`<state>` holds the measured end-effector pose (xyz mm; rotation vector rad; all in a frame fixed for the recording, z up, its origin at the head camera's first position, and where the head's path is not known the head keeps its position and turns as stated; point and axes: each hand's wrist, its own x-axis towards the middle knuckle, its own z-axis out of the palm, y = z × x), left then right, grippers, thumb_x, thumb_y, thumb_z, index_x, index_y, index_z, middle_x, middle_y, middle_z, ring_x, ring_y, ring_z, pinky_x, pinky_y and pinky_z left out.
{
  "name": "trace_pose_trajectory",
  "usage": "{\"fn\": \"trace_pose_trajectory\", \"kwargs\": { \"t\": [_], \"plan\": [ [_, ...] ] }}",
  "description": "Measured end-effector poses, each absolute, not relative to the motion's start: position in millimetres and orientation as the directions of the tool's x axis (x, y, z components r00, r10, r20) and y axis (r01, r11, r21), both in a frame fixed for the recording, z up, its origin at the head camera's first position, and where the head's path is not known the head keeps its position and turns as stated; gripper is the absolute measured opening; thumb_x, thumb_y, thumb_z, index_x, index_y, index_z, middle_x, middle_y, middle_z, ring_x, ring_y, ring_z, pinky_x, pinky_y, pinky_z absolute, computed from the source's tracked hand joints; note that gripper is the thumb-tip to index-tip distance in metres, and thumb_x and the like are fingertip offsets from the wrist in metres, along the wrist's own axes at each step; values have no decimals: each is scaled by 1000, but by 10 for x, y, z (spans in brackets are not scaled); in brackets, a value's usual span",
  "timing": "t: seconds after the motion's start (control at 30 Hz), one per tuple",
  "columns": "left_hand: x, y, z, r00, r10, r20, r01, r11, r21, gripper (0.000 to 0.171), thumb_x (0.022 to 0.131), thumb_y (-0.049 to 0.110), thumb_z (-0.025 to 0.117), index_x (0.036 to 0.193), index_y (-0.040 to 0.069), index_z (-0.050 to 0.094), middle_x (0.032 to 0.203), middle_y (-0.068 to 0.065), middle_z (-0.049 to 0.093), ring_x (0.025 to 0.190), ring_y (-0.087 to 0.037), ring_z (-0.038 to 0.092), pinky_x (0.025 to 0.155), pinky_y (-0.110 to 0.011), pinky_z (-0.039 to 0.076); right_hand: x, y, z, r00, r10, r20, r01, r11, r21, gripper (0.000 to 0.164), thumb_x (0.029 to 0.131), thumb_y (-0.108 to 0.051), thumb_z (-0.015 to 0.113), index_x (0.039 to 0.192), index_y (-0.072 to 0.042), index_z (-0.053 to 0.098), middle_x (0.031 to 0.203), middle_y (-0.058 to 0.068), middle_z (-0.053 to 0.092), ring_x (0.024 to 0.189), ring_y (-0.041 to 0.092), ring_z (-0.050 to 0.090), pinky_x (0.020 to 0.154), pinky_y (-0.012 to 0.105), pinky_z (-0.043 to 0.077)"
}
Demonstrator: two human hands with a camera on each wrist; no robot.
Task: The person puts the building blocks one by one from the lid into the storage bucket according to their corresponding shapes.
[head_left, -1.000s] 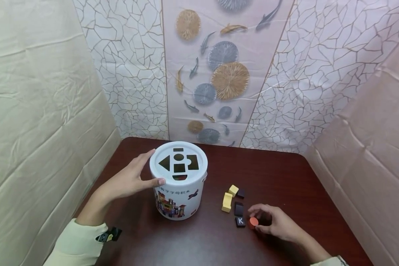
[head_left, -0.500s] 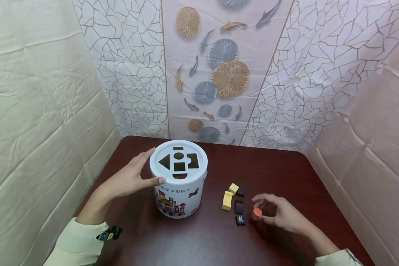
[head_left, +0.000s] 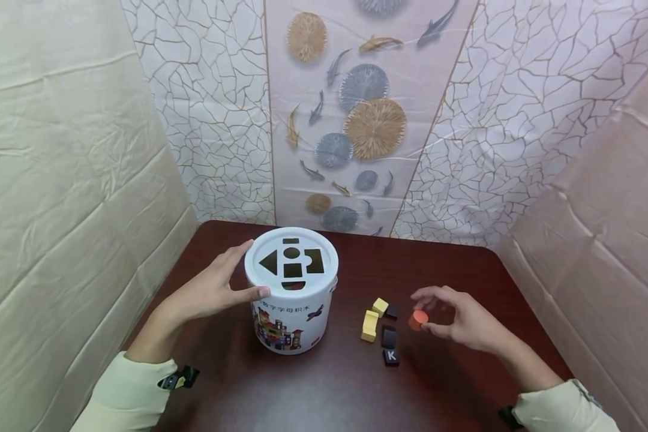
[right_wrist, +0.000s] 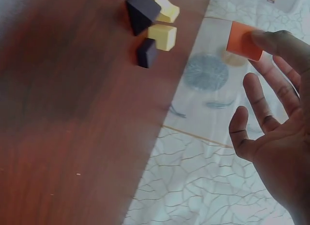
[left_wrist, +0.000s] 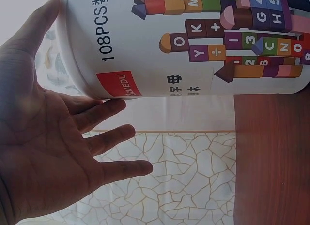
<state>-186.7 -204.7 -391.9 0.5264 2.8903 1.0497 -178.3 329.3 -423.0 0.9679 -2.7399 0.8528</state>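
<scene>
A white bucket (head_left: pixel 321 324) with block pictures on its side stands on the table, topped by a lid (head_left: pixel 267 247) with several shaped holes. My left hand (head_left: pixel 207 297) spans the bucket's left side at the rim, thumb in front and index finger towards the back. In the left wrist view its other fingers (left_wrist: pixel 128 167) spread out straight. Above the table, to the right of the loose blocks, my right hand (head_left: pixel 467 318) pinches an orange cylinder block (head_left: pixel 418 320) between thumb and fingertips. The right wrist view shows the thumb on the side of the block (right_wrist: pixel 240 40).
Between the bucket and my right hand lie a yellow arched block (head_left: pixel 369 326), a small yellow block (head_left: pixel 380 307) and several dark blocks, one a block marked K (head_left: pixel 391 357). Patterned cloth (head_left: pixel 221 120) hangs behind the dark red table (head_left: pixel 448 264), with more cloth at both sides.
My right hand has lifted the orange cylinder block off the table beside the K block and moved it up and slightly right. The left hand stays at the bucket.
</scene>
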Motion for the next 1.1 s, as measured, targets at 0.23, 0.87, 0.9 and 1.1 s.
{"fn": "trace_pose_trajectory", "kwargs": {
  "t": [0.23,0.87,0.9,1.1],
  "plan": [
    [-1854,-2047,-3939,-944,317,87,300,719,627,120,89,74,80,178,20,20,178,-15,34,164,-44,32,124,-78,37,-1833,3239,-4045,-776,-555,300,-629,642,-438,74,78,4,96,136,-32,69,110,-16,77,97,10,69,83,27,56],
    [-1868,-2045,-3922,-945,318,78,293,715,634,122,89,74,80,178,18,18,179,-15,32,166,-44,30,124,-78,36,-1944,3110,-3636,-748,-579,324,-663,640,-387,71,81,1,96,139,-30,69,113,-15,77,99,5,68,86,23,55],
    [-1870,-2048,-3916,-945,317,79,293,718,631,123,89,74,80,178,17,18,179,-15,32,166,-44,30,125,-78,36,-1953,3093,-3619,-746,-581,325,-666,638,-387,70,81,1,96,139,-30,69,113,-15,77,99,6,68,86,24,55],
    [-1879,-2050,-3913,-945,317,78,294,721,627,122,89,74,80,178,18,19,179,-15,33,165,-44,31,125,-78,36,-2004,2995,-3553,-736,-597,318,-676,630,-383,68,84,-2,95,139,-31,68,113,-16,77,100,9,71,87,26,57]
  ]
}}
